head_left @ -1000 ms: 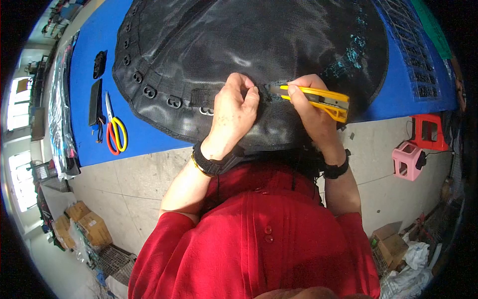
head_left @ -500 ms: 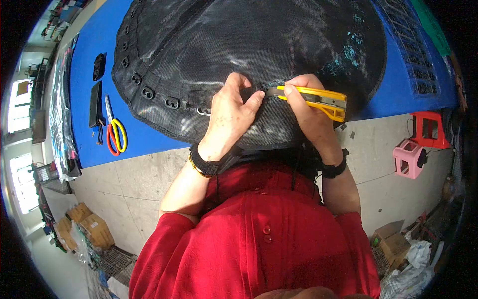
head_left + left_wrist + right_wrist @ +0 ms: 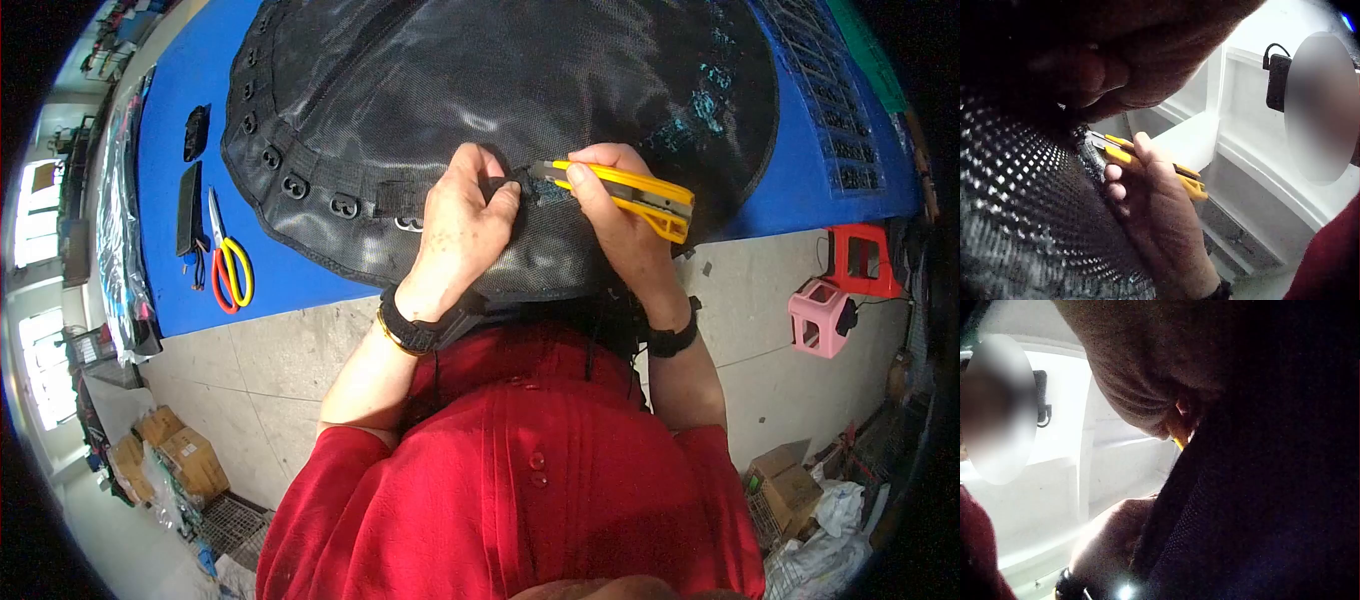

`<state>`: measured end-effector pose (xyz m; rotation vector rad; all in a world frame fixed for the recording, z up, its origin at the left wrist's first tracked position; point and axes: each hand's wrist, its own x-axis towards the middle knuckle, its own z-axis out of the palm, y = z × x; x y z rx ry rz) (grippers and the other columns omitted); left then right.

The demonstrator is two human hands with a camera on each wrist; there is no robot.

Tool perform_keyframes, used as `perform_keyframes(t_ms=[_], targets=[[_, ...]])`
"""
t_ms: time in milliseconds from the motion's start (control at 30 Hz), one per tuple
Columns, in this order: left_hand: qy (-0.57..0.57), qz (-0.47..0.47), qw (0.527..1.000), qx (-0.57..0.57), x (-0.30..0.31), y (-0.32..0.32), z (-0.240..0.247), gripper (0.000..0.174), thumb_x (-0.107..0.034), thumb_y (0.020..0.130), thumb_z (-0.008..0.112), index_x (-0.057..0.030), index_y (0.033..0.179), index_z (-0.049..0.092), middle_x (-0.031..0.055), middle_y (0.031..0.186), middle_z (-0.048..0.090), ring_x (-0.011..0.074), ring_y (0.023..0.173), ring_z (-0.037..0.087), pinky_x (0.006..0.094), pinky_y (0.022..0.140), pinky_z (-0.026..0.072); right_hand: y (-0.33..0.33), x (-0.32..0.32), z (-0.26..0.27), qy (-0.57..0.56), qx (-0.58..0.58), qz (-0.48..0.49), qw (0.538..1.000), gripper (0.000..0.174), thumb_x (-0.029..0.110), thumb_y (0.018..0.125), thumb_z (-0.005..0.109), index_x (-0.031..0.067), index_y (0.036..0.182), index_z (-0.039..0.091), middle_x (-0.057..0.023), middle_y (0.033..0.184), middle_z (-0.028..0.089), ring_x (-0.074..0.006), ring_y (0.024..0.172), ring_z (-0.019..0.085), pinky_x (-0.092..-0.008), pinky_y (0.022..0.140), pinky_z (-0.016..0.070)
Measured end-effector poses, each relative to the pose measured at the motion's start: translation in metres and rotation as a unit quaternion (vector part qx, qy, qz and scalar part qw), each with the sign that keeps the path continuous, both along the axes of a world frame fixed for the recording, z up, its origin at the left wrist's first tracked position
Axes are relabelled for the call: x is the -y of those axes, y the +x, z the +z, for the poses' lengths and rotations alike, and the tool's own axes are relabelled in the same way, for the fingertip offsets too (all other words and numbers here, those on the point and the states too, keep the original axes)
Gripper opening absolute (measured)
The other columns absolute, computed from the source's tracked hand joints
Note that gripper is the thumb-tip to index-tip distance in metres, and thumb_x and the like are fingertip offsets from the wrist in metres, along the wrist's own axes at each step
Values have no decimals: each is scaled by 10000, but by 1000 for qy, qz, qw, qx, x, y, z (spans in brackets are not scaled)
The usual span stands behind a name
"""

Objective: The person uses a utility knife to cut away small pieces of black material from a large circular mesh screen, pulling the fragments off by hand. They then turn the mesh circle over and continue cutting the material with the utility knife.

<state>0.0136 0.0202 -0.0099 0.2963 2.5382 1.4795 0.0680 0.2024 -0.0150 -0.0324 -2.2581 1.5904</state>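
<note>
While left hand [image 3: 462,228] pinches woven mesh [image 3: 500,80], right hand [image 3: 618,228] grips yellow knife [image 3: 628,191]

Both forearms are reaching away from the body with elbows bent, and the hands are meeting at the far end. The left hand [image 3: 465,225] is lying knuckles up, its fingers [image 3: 500,195] curling in and pinching the mesh [image 3: 500,80]. Just to its right, the right hand [image 3: 615,215] is gripping the knife [image 3: 625,190], its forefinger lying along the top.
</note>
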Motion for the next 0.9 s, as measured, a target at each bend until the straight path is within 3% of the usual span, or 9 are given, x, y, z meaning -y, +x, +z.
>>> perform_keyframes(t_ms=[167,267,700,767,900], targets=[[1,4,1000,-9,0,0,-2,204,-112,880,738,-48,925,550,85,771,601,198,768,598,354,753,494,-1,-5,-5,46,-21,17,999,114,145,1002,627,33,996,645,-73,946,655,-194,859,661,-315,779,520],[6,0,999,-32,0,1,-6,159,-95,907,699,-28,962,566,104,692,597,224,626,597,380,616,481,0,-6,-3,42,-8,26,999,105,134,1000,623,32,978,636,-72,926,645,-199,852,654,-317,774,516],[-9,8,999,-44,-1,1,-6,173,-108,894,710,-34,955,566,112,723,608,234,670,608,381,664,493,9,-9,-5,22,9,47,999,76,95,982,629,35,951,595,-56,899,612,-179,834,623,-319,757,505],[-3,17,1000,-18,-1,1,-4,216,-132,868,745,-54,919,550,80,745,580,197,718,570,353,712,482,9,-9,-5,29,4,54,998,70,86,979,629,33,954,590,-58,899,605,-185,830,620,-322,756,506],[-25,23,999,-25,-2,3,0,230,-167,877,747,-37,962,578,115,771,610,235,742,607,374,734,496,9,-10,-5,93,-38,57,993,69,69,973,626,32,941,576,-59,902,590,-190,827,613,-326,756,507]])
